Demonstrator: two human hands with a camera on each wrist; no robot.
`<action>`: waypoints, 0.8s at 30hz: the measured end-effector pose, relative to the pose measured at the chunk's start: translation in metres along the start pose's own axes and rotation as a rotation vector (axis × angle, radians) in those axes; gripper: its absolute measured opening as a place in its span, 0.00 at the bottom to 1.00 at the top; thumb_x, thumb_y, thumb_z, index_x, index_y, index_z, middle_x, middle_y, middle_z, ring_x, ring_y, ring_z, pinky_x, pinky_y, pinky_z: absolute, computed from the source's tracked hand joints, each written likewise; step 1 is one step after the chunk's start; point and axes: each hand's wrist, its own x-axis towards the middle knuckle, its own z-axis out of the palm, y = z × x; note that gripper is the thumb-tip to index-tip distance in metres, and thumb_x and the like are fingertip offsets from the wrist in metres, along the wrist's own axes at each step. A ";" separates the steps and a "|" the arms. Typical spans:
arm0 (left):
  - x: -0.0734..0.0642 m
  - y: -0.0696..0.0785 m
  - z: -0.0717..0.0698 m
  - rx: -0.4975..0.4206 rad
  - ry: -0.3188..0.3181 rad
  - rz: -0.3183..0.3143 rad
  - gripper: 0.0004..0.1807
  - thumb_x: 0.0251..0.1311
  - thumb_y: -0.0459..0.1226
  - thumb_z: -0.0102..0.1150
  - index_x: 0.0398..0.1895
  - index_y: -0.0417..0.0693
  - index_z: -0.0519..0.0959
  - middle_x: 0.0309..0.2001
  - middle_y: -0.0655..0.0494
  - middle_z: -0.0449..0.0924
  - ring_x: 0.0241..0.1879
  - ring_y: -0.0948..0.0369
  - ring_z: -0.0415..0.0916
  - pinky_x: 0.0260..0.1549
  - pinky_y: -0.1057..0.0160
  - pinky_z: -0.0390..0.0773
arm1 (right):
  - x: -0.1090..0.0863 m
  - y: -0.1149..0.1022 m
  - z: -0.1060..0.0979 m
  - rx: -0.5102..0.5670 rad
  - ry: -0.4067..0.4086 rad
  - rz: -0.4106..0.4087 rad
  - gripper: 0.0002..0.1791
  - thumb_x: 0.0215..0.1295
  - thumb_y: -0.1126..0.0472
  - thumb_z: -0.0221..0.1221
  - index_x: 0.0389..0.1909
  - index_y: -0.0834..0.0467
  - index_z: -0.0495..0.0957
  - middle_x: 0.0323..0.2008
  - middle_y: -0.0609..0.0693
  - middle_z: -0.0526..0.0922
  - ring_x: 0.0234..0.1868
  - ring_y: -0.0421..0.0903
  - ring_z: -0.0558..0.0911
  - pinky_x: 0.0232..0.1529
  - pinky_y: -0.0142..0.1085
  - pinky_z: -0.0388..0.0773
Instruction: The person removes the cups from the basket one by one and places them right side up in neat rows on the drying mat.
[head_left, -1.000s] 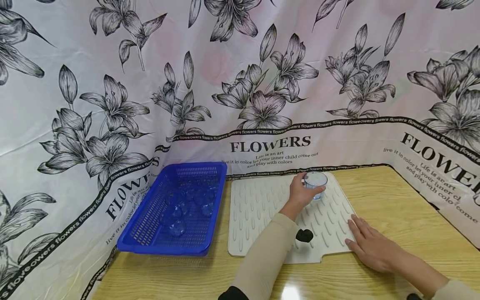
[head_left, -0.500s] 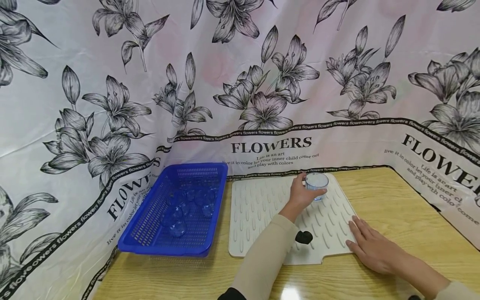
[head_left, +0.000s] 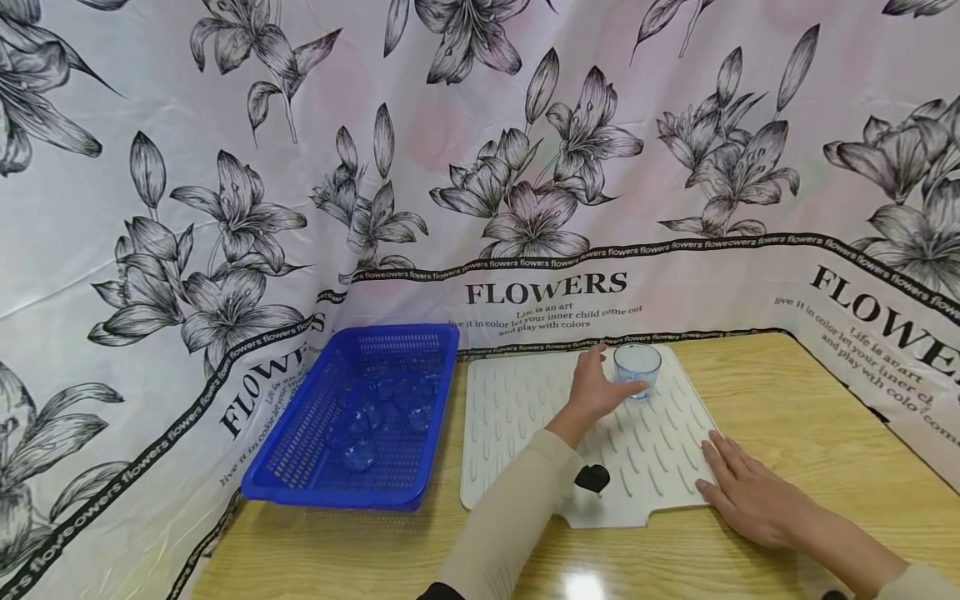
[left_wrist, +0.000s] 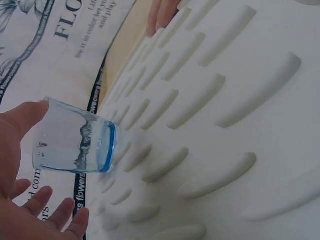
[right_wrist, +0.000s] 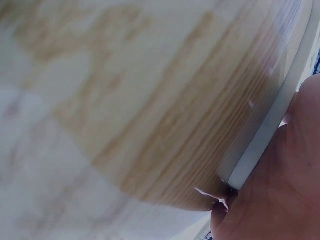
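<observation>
A clear blue-tinted drinking glass (head_left: 637, 372) stands upright near the far right corner of a white ridged drying mat (head_left: 517, 442). Beside it is my left hand (head_left: 595, 390), fingers spread and loose. In the left wrist view the thumb tip overlaps the rim of the glass (left_wrist: 75, 137), while the other fingers are apart from it. My right hand (head_left: 753, 498) lies flat with fingertips on the mat's right edge. The right wrist view shows the palm (right_wrist: 280, 195) close by the mat's pale edge (right_wrist: 257, 145).
A blue plastic basket (head_left: 262, 492) with several clear glasses (head_left: 360, 454) inside stands left of the mat. The wooden table (head_left: 810, 400) ends at a white flower-printed cloth (head_left: 555, 317) hanging behind and at both sides.
My left hand has loosened its hold and drawn slightly left, away from the glass, which stays on the mat. The right hand keeps its place at the mat's edge.
</observation>
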 end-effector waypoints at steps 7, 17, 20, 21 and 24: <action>-0.009 0.004 -0.024 0.094 -0.042 0.034 0.46 0.57 0.49 0.76 0.76 0.51 0.63 0.69 0.52 0.68 0.67 0.57 0.69 0.63 0.59 0.73 | 0.002 0.000 0.000 0.036 -0.014 0.005 0.40 0.82 0.46 0.47 0.74 0.77 0.55 0.76 0.76 0.49 0.75 0.75 0.51 0.74 0.64 0.47; -0.023 0.007 -0.044 0.098 -0.063 0.088 0.46 0.57 0.47 0.76 0.75 0.53 0.63 0.69 0.51 0.68 0.65 0.57 0.70 0.60 0.59 0.75 | 0.001 0.001 -0.001 0.058 -0.028 0.003 0.40 0.82 0.46 0.46 0.74 0.78 0.54 0.76 0.76 0.48 0.76 0.75 0.50 0.78 0.57 0.35; -0.028 0.007 -0.049 0.096 -0.078 0.106 0.43 0.58 0.48 0.75 0.75 0.54 0.64 0.67 0.52 0.69 0.65 0.55 0.70 0.58 0.60 0.75 | 0.001 0.002 -0.001 0.059 -0.029 0.007 0.40 0.82 0.47 0.46 0.74 0.78 0.54 0.76 0.77 0.48 0.76 0.76 0.49 0.75 0.64 0.43; -0.029 0.007 -0.050 0.099 -0.081 0.111 0.42 0.59 0.48 0.74 0.74 0.54 0.64 0.67 0.53 0.69 0.65 0.55 0.71 0.58 0.60 0.75 | 0.001 0.002 -0.001 0.062 -0.029 0.008 0.40 0.82 0.47 0.46 0.74 0.78 0.54 0.76 0.77 0.48 0.76 0.76 0.49 0.74 0.66 0.45; -0.035 0.007 -0.055 0.143 -0.083 0.124 0.39 0.62 0.48 0.71 0.74 0.54 0.65 0.66 0.54 0.70 0.64 0.56 0.71 0.57 0.59 0.76 | 0.001 0.002 0.000 0.061 -0.032 0.008 0.40 0.82 0.47 0.46 0.74 0.78 0.54 0.76 0.77 0.48 0.75 0.76 0.49 0.73 0.67 0.47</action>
